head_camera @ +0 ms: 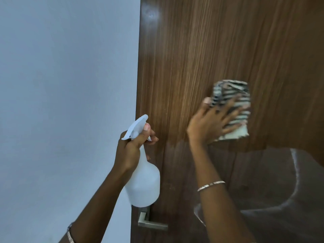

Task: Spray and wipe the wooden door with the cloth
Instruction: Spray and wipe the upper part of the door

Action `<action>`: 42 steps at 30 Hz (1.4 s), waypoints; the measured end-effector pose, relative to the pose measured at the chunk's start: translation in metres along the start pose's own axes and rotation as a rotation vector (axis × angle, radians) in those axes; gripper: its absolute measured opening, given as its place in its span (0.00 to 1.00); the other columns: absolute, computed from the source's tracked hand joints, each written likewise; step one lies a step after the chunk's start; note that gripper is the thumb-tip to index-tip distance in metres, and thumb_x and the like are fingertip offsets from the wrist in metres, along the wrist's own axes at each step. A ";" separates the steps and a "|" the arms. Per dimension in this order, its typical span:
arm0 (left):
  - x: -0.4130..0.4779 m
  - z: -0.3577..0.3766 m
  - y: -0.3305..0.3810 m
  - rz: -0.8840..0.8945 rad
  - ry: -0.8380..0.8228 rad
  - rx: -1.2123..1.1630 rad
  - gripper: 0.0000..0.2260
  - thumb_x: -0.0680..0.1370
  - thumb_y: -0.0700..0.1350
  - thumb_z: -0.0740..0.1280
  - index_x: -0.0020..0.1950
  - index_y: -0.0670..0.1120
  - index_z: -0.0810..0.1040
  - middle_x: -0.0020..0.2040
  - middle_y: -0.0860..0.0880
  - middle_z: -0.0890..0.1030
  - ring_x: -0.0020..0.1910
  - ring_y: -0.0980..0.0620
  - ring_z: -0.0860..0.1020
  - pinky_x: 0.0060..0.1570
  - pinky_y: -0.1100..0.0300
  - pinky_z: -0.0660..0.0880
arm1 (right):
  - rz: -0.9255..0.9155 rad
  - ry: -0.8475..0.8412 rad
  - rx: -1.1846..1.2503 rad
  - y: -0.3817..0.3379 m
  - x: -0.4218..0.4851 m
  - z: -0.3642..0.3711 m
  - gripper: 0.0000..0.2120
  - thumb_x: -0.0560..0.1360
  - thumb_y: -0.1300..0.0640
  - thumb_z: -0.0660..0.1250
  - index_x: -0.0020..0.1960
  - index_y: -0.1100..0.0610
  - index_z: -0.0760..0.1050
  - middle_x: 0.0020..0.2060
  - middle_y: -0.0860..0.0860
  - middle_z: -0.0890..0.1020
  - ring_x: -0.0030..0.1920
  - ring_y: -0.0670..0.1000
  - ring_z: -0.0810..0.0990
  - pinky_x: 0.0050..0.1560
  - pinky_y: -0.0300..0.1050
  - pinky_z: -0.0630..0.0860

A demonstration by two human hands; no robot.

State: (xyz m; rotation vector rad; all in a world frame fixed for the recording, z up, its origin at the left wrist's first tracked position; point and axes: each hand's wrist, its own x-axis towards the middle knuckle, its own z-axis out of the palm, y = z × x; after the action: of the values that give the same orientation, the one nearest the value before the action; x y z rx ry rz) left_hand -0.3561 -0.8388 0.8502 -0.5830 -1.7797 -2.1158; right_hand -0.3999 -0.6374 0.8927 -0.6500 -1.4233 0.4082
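Observation:
The brown wooden door [201, 50] fills the right two thirds of the view. My right hand [210, 120] presses a folded black-and-white striped cloth [235, 109] flat against the door at mid height, fingers spread; hand and cloth are motion-blurred. My left hand [133, 148] grips the neck of a white spray bottle [143, 181] near the door's left edge, with a finger on the trigger and the nozzle pointing up and right. A darker, wet-looking patch [263, 181] covers the lower part of the door.
A plain pale wall [66, 102] takes up the left side. A metal door handle [150, 223] sticks out just below the bottle at the door's left edge. Bracelets sit on both wrists.

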 end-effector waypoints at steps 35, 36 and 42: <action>-0.076 0.177 0.006 -0.042 -0.079 -0.022 0.21 0.74 0.61 0.64 0.53 0.45 0.81 0.44 0.52 0.85 0.49 0.53 0.84 0.35 0.64 0.78 | -0.014 -0.002 0.001 0.209 0.145 -0.064 0.26 0.88 0.42 0.49 0.84 0.46 0.49 0.83 0.57 0.57 0.83 0.66 0.52 0.76 0.78 0.47; -0.080 0.181 0.006 -0.042 -0.084 -0.020 0.21 0.74 0.61 0.64 0.53 0.45 0.81 0.44 0.52 0.85 0.49 0.53 0.84 0.34 0.65 0.78 | -0.010 -0.012 -0.004 0.204 0.142 -0.063 0.27 0.88 0.42 0.48 0.84 0.47 0.51 0.83 0.57 0.57 0.82 0.67 0.52 0.77 0.76 0.47; -0.095 0.220 0.010 -0.054 -0.078 -0.046 0.14 0.80 0.55 0.66 0.51 0.44 0.82 0.43 0.49 0.85 0.48 0.49 0.84 0.33 0.60 0.78 | -0.529 -0.201 -0.040 0.165 0.081 -0.055 0.27 0.86 0.39 0.53 0.84 0.42 0.56 0.83 0.54 0.57 0.83 0.64 0.52 0.79 0.72 0.44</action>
State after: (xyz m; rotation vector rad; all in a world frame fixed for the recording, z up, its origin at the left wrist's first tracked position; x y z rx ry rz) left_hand -0.2461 -0.6261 0.8431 -0.6448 -1.8119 -2.2034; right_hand -0.3167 -0.4705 0.8499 -0.2471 -1.7302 0.0264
